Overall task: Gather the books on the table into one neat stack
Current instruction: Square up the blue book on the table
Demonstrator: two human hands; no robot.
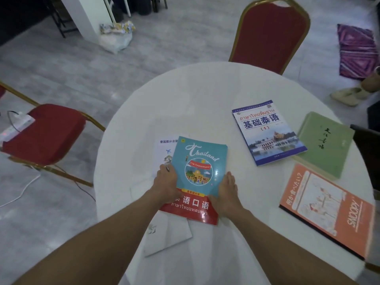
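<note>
On the round white table (pixel 205 103), the left hand (pixel 167 182) and right hand (pixel 226 190) lie flat, fingers together, pressing either side edge of the teal-and-red Thailand paperback book (pixel 198 171), which rests atop a white booklet (pixel 164 149).

The teal book (pixel 200 167) near the counter's middle reads "Thailand"; the red book (pixel 191 210) beneath it shows "语口语". At two o'clock, the blue book (pixel 269 133) reads "基础泰语 (1)". At four o'clock, the orange book (pixel 327 210) says "SNOOPY". The white booklet (pixel 165 149) reads "泰国部分法律".
</note>
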